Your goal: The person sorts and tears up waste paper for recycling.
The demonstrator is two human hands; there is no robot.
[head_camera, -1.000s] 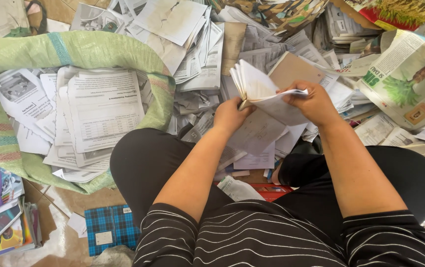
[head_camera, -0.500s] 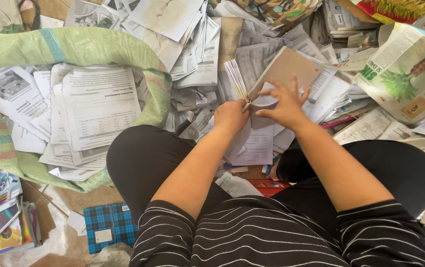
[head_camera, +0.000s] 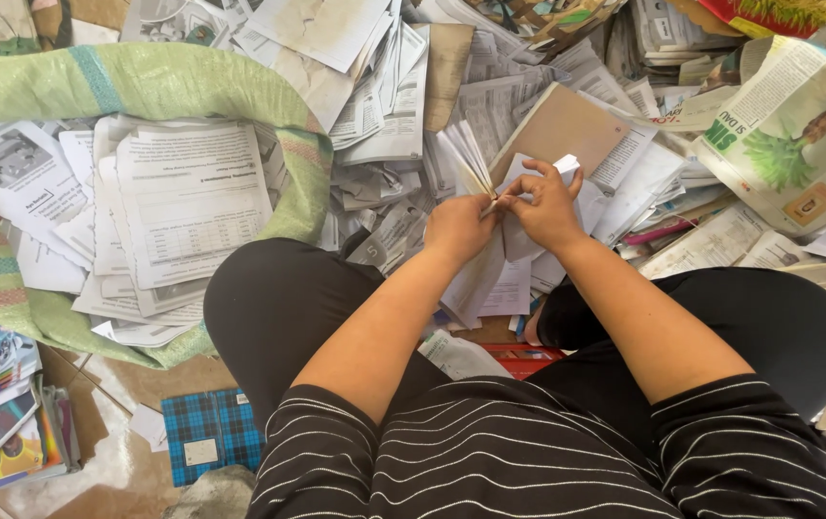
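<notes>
At nine o'clock a green woven sack (head_camera: 19,288), coarse and slumped open, holds flat printed sheets (head_camera: 187,202) stacked loosely. At seven o'clock a blue checked notebook (head_camera: 211,432) lies on the glossy tiled floor (head_camera: 110,476). Near the centre, toward twelve o'clock, the left hand (head_camera: 458,229) is closed, pinching the spine edge of a thin booklet (head_camera: 528,144) with a plain brown card cover and fanned white pages. Just beside it and touching, the right hand (head_camera: 545,204) grips a folded white page of the same booklet. At two o'clock a curled glossy magazine (head_camera: 797,135) rests on heaped loose papers (head_camera: 403,86).
</notes>
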